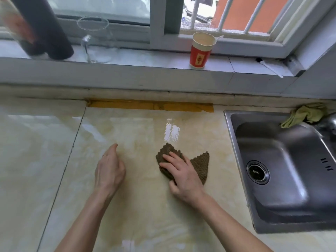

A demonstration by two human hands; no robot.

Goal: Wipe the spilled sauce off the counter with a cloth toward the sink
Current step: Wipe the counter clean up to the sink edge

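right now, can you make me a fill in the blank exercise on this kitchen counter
The right hand presses a ____ cloth on the counter.
The left hand holds ____.
The steel sink lies to the cloth's ____.
The red paper cup stands on the ____.
Missing words: brown; nothing; right; windowsill.

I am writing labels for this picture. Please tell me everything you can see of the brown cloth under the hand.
The brown waffle-textured cloth lies partly folded on the glossy beige marble-look counter, apart from the steel sink. Its edges look zigzag. The right hand presses on it with fairly straight, spread fingers.
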